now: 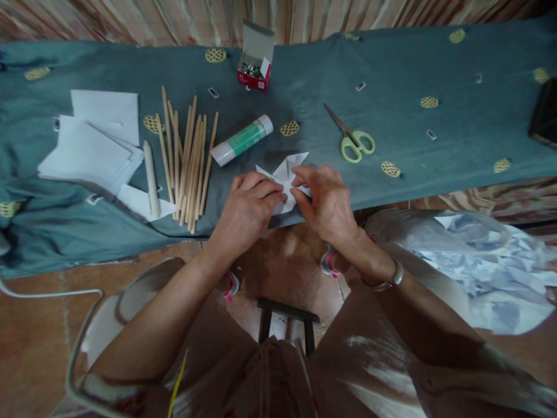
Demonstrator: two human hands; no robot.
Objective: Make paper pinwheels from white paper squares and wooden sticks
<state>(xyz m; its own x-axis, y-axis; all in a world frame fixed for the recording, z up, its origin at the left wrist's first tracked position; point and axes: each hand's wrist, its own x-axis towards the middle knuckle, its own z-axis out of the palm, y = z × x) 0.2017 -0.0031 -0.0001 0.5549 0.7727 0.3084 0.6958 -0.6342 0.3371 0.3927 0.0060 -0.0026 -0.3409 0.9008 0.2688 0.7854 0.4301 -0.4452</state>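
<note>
while the right hand (pixel 327 198) touches paper (pixel 285 173), scissors (pixel 347 133) lie nearby.

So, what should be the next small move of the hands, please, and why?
Probably the right hand should press gently near the middle of the folded white paper, with the left hand steadying it: the right fingertips are already close to the middle, the left hand covers one side, and the paper's points spread outward.
</note>
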